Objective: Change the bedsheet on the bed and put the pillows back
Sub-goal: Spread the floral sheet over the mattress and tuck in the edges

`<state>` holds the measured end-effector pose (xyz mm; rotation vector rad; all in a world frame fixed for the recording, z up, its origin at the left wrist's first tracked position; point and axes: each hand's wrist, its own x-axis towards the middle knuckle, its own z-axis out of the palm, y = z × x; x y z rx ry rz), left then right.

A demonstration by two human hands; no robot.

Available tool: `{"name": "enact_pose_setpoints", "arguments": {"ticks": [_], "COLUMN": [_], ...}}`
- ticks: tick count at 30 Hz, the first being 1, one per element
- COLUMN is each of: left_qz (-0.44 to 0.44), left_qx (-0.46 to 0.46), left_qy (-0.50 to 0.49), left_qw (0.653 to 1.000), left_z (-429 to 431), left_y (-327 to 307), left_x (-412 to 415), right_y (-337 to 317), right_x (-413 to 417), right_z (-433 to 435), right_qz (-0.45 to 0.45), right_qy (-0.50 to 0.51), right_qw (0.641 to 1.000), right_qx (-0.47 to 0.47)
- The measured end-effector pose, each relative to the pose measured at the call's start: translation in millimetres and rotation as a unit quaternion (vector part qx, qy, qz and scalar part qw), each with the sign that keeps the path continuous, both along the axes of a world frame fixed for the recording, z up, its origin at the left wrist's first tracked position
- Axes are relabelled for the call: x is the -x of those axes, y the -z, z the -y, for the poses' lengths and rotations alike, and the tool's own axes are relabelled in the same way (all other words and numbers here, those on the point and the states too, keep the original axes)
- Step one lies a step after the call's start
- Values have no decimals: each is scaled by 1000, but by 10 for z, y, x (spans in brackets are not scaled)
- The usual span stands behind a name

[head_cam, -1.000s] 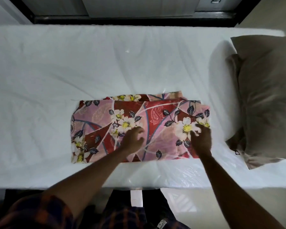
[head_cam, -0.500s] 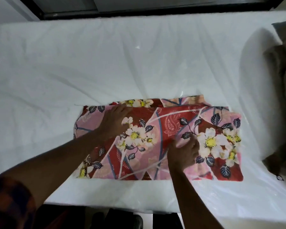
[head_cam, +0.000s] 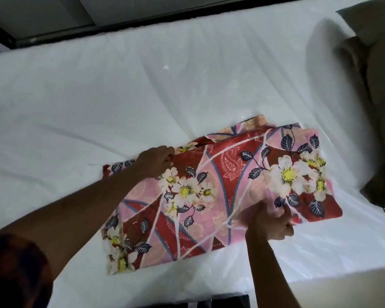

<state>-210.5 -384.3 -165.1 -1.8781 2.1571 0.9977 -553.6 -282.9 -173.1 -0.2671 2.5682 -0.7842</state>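
**Folded sheet held by opposite long edges, lying lengthwise on the bed**

Nearest the person, the right grip (head_cam: 270, 223) is closed on the near long edge of the folded floral bedsheet (head_cam: 220, 181). It holds right of the middle, thumb on top and fingers tucked under, and lifts that edge a little. The bedsheet lies on the near half of the bed (head_cam: 87, 103), on the white mattress. Its long axis runs left to right along the mattress, with the right end angled slightly away. Across its short width, the left grip (head_cam: 157, 160) pinches the far edge of the top layer toward the left end, fingers curled on the cloth. The two grips therefore sit diagonally across the sheet. The fold probably opens away from the person, and the left grip looks better placed to carry the layer outward. Farther right, at the bed's end, a brown pillow (head_cam: 378, 90) lies apart from the sheet.
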Motion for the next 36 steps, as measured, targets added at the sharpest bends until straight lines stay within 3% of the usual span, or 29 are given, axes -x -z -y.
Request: {"name": "enact_pose_setpoints", "arguments": {"ticks": [3, 6, 11, 15, 17, 19, 22, 24, 29, 32, 36], "left_qz": [-19, -16, 24, 0, -39, -54, -22, 17, -6, -62, -4], "left_qx": [-7, -18, -27, -50, -74, -105, -102, -48, 76, 5, -72], "left_qy": [-66, -161, -300, -472, -546, -563, -533, -511, -520, -517, -501], "left_qw": [998, 987, 953, 880, 834, 818, 840, 858, 851, 854, 862], "left_z": [-98, -372, -1033, -1496, -1677, -1794, -1981, -2066, -1932, -1758, -1785], "left_y": [-56, -133, -199, -163, -121, -138, -210, -280, -380, -435, -300], "left_x": [-153, -394, -886, -1037, -1027, -926, -751, -675, -662, -611, -622], "right_y": [74, 185, 228, 133, 57, -9, -98, -82, 125, 223, 215], "right_x": [-128, -276, -936, -1661, -1960, -2108, -2143, -2084, -2014, -2008, -1963], "right_z": [191, 558, 1483, 2087, 2175, 2057, 1487, 974, -90, -213, -88], "right_qz": [-29, -82, -97, -46, -33, -63, -109, -118, -125, -138, -135], "right_qy": [-134, -293, -522, -658, -690, -678, -639, -648, -760, -785, -812], "right_qw": [990, 950, 844, 747, 718, 725, 752, 746, 637, 604, 568], "right_qx": [35, 67, 79, 81, 83, 109, 121, 94, 9, -15, -28]}}
